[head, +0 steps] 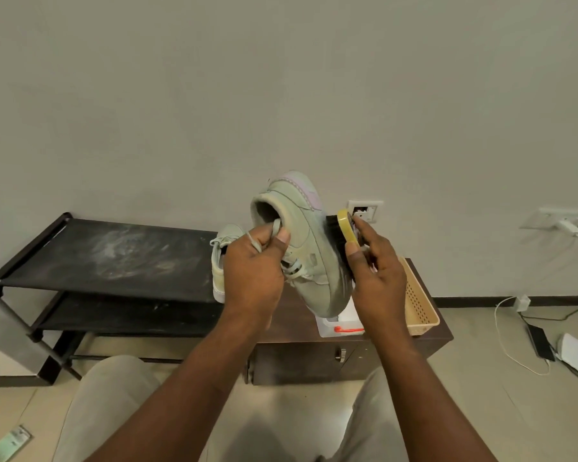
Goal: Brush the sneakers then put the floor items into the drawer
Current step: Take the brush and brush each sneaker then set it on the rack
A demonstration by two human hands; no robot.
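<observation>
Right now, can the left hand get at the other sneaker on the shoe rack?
Probably not yet. The left hand grips the raised sneaker, so it is busy. The other sneaker lies just behind it on the shoe rack, with nothing between.

A sneaker (219, 261) lies on the rack's (107, 258) right end, left of the cabinet (301, 361) bearing a basket (421, 305).

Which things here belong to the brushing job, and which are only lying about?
Job: held sneaker, gripped by the left hand; brush in the right hand; second sneaker on the shoe rack; drawer cabinet, for later.
Lying about: basket, wall socket, white charger plug.
</observation>
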